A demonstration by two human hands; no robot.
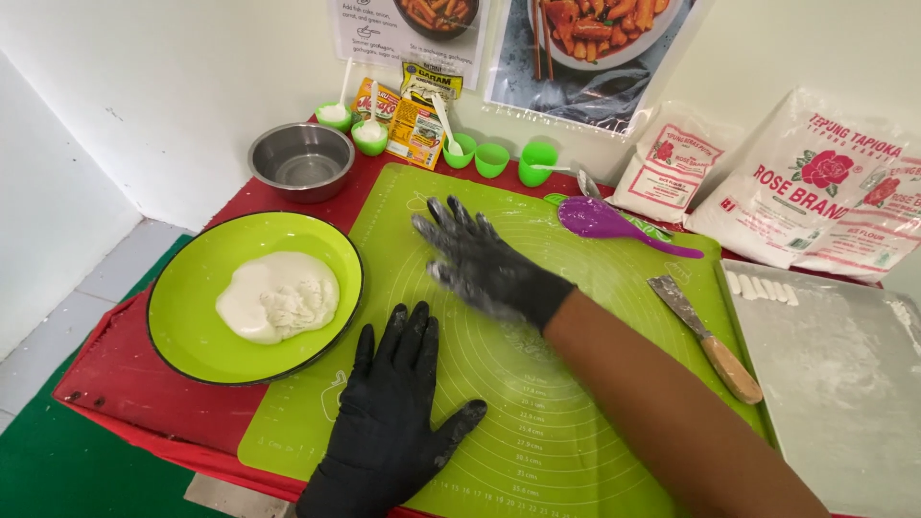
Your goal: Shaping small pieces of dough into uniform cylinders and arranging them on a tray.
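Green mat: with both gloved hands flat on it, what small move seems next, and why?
Probably the left hand reaches to the green plate for a piece of white dough. The green mat looks bare of dough under both hands, the right hand is floury, and cut white pieces already sit on the tray.

From where I'm driving, both hands are on the green silicone baking mat [576, 384], the kind with printed circles and ruler marks, lying flat on the red table. The left hand [389, 422], in a clean black glove, presses flat near the mat's front left edge, fingers spread. The right hand [480, 264], its black glove dusted white with flour, lies just beyond the left one, palm down on the mat's middle, fingers pointing away and leftward.
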